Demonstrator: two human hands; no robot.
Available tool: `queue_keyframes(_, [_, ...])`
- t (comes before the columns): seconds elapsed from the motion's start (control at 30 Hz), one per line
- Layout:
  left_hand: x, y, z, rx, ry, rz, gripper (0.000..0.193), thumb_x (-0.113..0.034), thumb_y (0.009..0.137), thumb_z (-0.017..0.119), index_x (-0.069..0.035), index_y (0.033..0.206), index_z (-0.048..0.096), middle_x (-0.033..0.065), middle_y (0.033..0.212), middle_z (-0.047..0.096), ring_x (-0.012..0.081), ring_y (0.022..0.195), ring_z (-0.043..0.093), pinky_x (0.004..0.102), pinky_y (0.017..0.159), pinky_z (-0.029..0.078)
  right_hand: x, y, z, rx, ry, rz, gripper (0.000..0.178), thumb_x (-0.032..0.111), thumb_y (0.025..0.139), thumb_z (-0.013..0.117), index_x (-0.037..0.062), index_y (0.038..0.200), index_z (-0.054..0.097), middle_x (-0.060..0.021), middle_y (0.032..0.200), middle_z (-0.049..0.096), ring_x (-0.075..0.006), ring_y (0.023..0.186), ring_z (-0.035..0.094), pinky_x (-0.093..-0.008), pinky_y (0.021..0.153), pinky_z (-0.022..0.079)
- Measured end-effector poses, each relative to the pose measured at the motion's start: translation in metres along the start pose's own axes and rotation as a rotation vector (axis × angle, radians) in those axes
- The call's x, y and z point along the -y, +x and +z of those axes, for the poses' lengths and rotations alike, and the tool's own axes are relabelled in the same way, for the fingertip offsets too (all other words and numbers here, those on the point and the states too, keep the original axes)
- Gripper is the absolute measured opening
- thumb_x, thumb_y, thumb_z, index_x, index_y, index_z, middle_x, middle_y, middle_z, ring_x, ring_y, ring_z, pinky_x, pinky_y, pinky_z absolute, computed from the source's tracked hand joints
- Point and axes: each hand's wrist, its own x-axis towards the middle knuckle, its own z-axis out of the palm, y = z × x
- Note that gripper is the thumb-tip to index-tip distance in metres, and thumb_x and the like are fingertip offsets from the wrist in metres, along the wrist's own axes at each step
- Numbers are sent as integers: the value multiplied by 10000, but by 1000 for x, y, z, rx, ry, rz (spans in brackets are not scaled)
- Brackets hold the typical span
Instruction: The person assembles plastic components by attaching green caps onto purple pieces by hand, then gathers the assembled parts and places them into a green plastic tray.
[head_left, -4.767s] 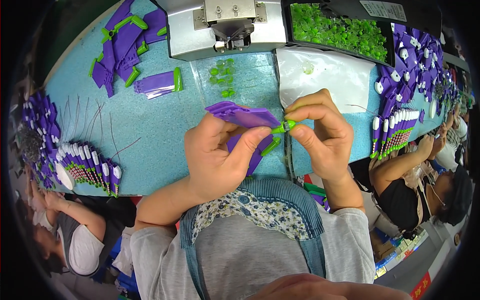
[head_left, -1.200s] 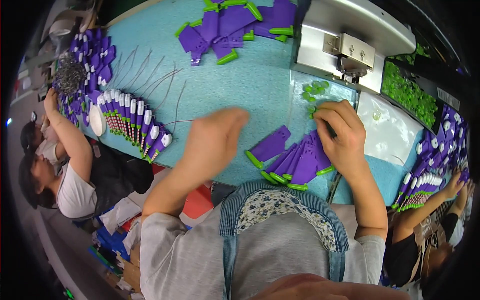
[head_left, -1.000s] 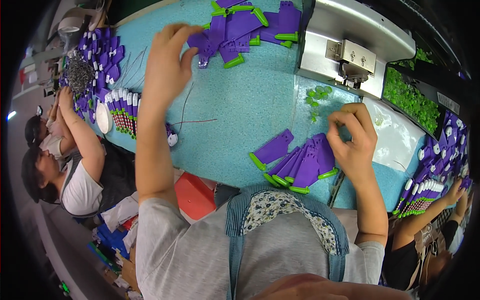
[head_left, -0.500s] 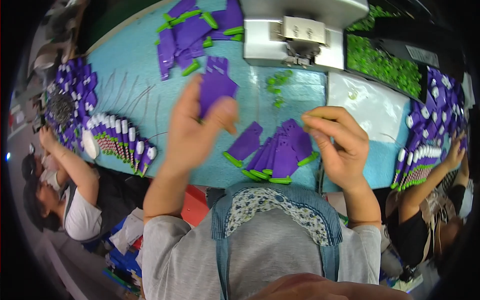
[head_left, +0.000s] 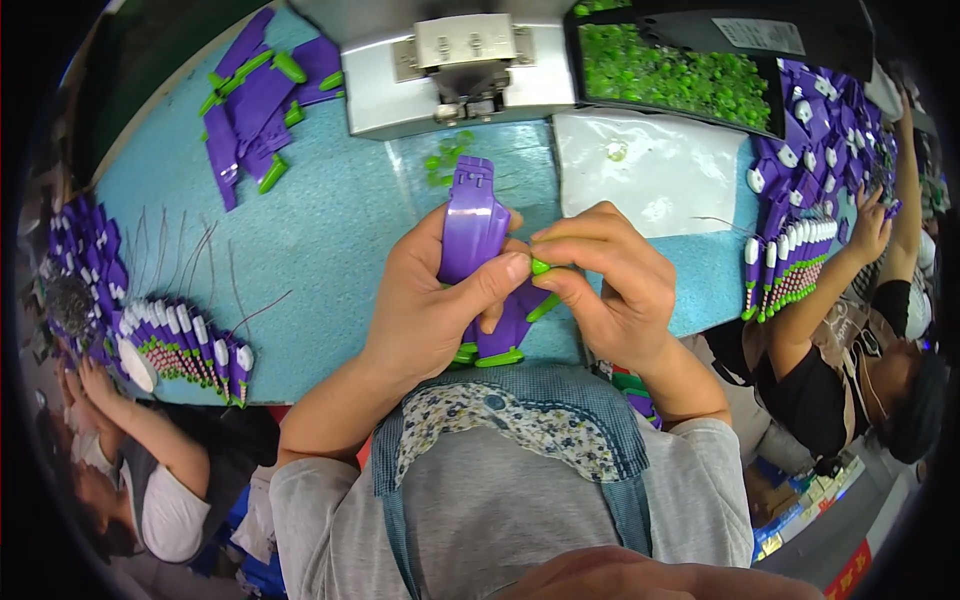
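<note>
My left hand (head_left: 415,300) is closed around a flat purple plastic piece (head_left: 474,225), held upright in front of my chest with its slotted end pointing away from me. At the right edge of this piece, my right hand (head_left: 625,285) pinches a small green plastic part (head_left: 540,267) between thumb and fingers. The left thumb tip is close by the green part, and the fingers hide where the two pieces meet. Under my hands lie several purple pieces with green ends (head_left: 503,340), partly covered.
Far left is a pile of purple-and-green pieces (head_left: 250,115). A metal machine (head_left: 465,75) stands ahead, loose green parts (head_left: 447,160) before it. Green parts (head_left: 670,85) fill a black bin beside a white plastic sheet (head_left: 650,190). Co-workers' hands (head_left: 95,385) work at both sides.
My left hand has brought the purple piece toward me and turned it. My right hand has met it with the green part. The whole view has shifted with my head.
</note>
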Motion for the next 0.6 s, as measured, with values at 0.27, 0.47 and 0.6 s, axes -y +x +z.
queue_keyframes(0.27, [0, 0, 2, 6, 324, 61, 233, -229, 1007, 491, -22, 1115, 496, 13, 837, 548, 54, 644, 481, 211, 575, 421, -48, 16, -50, -130, -681, 12, 189, -11, 697, 718, 43, 868, 656, -64, 890, 636, -267, 811, 539, -375, 703, 435])
queue_keyframes(0.47, [7, -3, 11, -2, 215, 240, 184, -89, 962, 558, -17, 1123, 505, 13, 874, 570, 69, 694, 523, 207, 620, 449, -52, 18, -48, -95, -821, -81, 176, 25, 700, 728, 48, 862, 665, -31, 894, 634, -239, 812, 519, -361, 708, 392])
queue_keyframes(0.6, [17, 0, 11, -79, 205, 446, 230, 61, 854, 660, 34, 1061, 563, 92, 960, 668, 128, 853, 651, 254, 734, 526, -21, 10, -41, -125, -309, 142, 162, 4, 727, 737, 26, 878, 682, -68, 916, 657, -217, 861, 541, -305, 767, 424])
